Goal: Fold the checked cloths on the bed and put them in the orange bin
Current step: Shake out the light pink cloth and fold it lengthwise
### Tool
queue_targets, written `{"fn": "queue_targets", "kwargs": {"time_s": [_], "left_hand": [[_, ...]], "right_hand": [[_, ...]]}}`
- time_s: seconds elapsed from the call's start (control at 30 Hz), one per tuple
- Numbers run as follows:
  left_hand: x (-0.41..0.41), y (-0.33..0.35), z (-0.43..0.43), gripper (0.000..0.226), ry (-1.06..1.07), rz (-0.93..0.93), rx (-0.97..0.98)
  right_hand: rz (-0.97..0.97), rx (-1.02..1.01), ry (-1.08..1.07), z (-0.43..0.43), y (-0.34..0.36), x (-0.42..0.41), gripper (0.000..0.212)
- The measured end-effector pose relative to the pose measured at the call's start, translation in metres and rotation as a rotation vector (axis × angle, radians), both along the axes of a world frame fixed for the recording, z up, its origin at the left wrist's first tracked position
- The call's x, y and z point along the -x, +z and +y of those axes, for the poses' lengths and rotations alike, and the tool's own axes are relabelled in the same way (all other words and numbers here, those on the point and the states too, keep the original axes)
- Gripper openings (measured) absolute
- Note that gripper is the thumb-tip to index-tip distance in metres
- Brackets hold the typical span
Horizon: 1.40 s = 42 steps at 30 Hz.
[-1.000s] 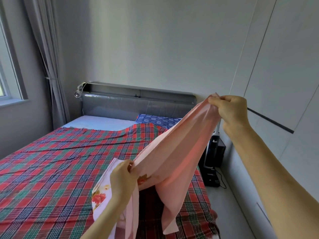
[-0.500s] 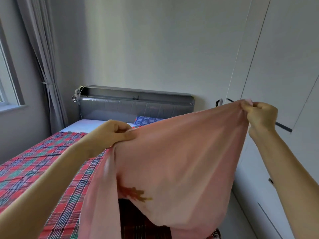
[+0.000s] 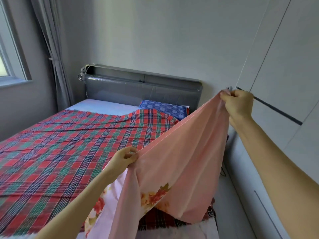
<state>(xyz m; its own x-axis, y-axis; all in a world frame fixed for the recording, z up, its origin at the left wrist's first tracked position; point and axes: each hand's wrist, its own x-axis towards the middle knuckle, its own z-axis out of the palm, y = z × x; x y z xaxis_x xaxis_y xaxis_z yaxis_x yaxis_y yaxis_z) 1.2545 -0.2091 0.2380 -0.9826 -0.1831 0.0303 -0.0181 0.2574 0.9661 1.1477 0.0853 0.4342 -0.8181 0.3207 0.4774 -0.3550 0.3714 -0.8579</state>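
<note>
Both hands are up, the left hand low and the right hand high beside the wardrobe, each grip pinching an edge of the pink floral cloth, which hangs between them and hides the near right corner of the bed, where the checked cloth lies spread flat below a blue pillow.

Your left hand is at lower centre, your right hand right of centre, the held cloth stretched between them. Behind it the spread cloth lies on the bed, the pillow before the headboard; window upper left, wardrobe along the right
</note>
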Motion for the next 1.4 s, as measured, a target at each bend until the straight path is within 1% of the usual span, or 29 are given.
{"fn": "queue_targets", "kwargs": {"time_s": [0.03,0.07,0.13,0.17,0.23,0.3,0.33,0.4,0.43,0.5,0.53,0.57,0.63,0.7,0.77,0.87,0.93,0.97,1.0,1.07,1.17,1.23,1.3,1.37,1.4], "left_hand": [[-0.003,-0.006,0.002,0.004,0.029,0.046,-0.001],[-0.006,-0.010,0.004,0.008,0.077,0.094,0.061],[-0.012,-0.020,0.007,0.023,0.163,0.229,0.257],[-0.014,-0.026,0.008,0.029,0.173,0.310,0.353],[-0.019,-0.039,0.014,0.029,0.168,0.417,0.507],[-0.023,-0.043,0.025,0.019,0.176,0.434,0.528],[-0.027,-0.043,0.030,0.023,0.178,0.445,0.492],[-0.034,-0.042,0.047,0.040,0.155,0.470,0.401],[-0.036,-0.045,0.055,0.046,0.153,0.470,0.391],[-0.038,-0.046,0.075,0.061,0.192,0.456,0.486],[-0.038,-0.047,0.085,0.065,0.233,0.457,0.556],[-0.033,-0.047,0.094,0.064,0.286,0.491,0.629],[-0.024,-0.040,0.111,0.055,0.342,0.522,0.712],[-0.013,-0.026,0.123,0.046,0.345,0.507,0.730],[-0.001,-0.015,0.130,0.042,0.350,0.469,0.768],[0.016,-0.001,0.133,0.042,0.339,0.359,0.773],[0.028,0.002,0.134,0.031,0.337,0.366,0.762],[0.032,0.001,0.133,0.022,0.332,0.379,0.761],[0.033,0.001,0.133,0.019,0.324,0.380,0.755],[0.033,-0.004,0.135,0.019,0.299,0.379,0.761],[0.028,-0.021,0.135,0.027,0.284,0.372,0.788],[0.018,-0.033,0.130,0.016,0.242,0.354,0.812],[0.006,-0.043,0.123,0.023,0.198,0.314,0.764],[-0.006,-0.044,0.111,0.021,0.213,0.255,0.620],[-0.009,-0.041,0.104,0.021,0.245,0.241,0.549]], "right_hand": [[0.010,-0.016,0.005,-0.006,0.002,0.001,0.039],[0.014,-0.027,0.014,-0.013,0.003,0.002,0.037],[0.020,-0.041,0.046,-0.029,0.007,0.002,0.036],[0.025,-0.056,0.055,-0.037,0.009,0.003,0.035],[0.036,-0.083,0.073,-0.053,0.014,0.002,0.032],[0.060,-0.097,0.083,-0.064,0.020,0.004,0.029],[0.068,-0.106,0.088,-0.070,0.022,0.004,0.027],[0.083,-0.118,0.086,-0.077,0.025,0.005,0.024],[0.083,-0.125,0.085,-0.080,0.027,0.005,0.024],[0.075,-0.130,0.073,-0.083,0.029,0.005,0.027],[0.069,-0.132,0.066,-0.085,0.029,0.005,0.032],[0.062,-0.140,0.056,-0.086,0.030,0.004,0.037],[0.058,-0.156,0.038,-0.090,0.030,0.000,0.043],[0.073,-0.143,0.046,-0.092,0.030,-0.002,0.045],[0.085,-0.122,0.046,-0.090,0.032,-0.004,0.042],[0.093,-0.095,0.030,-0.083,0.034,-0.006,0.036],[0.092,-0.089,0.017,-0.078,0.035,-0.008,0.033],[0.091,-0.086,0.009,-0.075,0.036,-0.008,0.036],[0.086,-0.086,-0.001,-0.073,0.035,-0.007,0.041],[0.076,-0.093,-0.029,-0.067,0.036,-0.006,0.048],[0.069,-0.091,-0.066,-0.057,0.036,-0.004,0.048],[0.069,-0.085,-0.092,-0.050,0.038,-0.001,0.046],[0.057,-0.088,-0.125,-0.041,0.041,0.002,0.042],[0.034,-0.087,-0.149,-0.030,0.041,0.006,0.037],[0.027,-0.078,-0.154,-0.025,0.039,0.007,0.037]]}}
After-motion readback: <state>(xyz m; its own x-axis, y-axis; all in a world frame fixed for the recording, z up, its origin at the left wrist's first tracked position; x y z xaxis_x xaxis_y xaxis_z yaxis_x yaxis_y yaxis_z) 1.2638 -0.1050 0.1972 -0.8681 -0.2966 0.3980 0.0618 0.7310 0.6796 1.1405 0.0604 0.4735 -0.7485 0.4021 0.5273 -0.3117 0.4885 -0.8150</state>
